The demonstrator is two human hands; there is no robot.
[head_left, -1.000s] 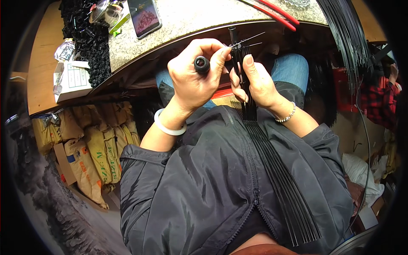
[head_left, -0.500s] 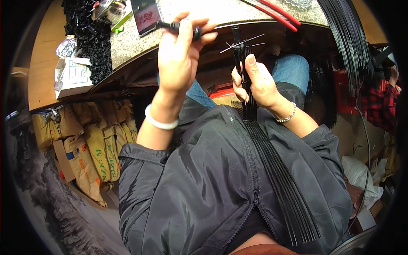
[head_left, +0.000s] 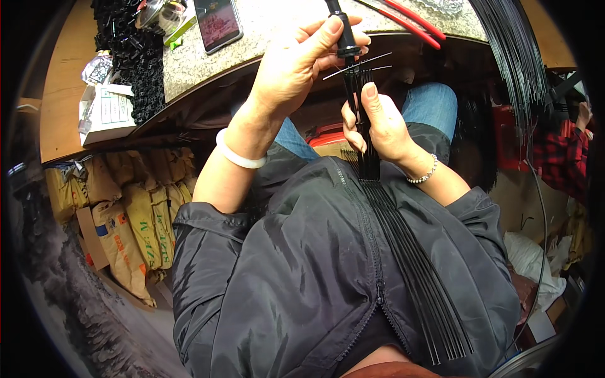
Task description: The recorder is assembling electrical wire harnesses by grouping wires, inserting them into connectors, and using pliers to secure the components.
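My left hand (head_left: 287, 72) pinches a black plastic tube with a flared collar (head_left: 345, 39) between thumb and fingers. The tube stands upright at the top end of a bundle of thin black ribs (head_left: 419, 258), like umbrella ribs. Whether it is seated on the bundle, I cannot tell. My right hand (head_left: 387, 129) is wrapped round the bundle's upper part, thumb pointing up. Just below the tube, thin pale wires (head_left: 378, 61) stick out crosswise. The ribs' long ends fan down over my dark jacket.
The worktop (head_left: 189, 72) bears a phone (head_left: 217, 25), red-handled pliers (head_left: 409, 22) and a pile of small black parts (head_left: 135, 82). Beside the pile is a white box (head_left: 107, 116). More black ribs (head_left: 517, 57) overhang the right edge. Sacks (head_left: 135, 208) stand at lower left.
My left hand has moved right with the black tube, turning it from lying sideways to upright above the bundle's end. My right hand stays almost where it was.
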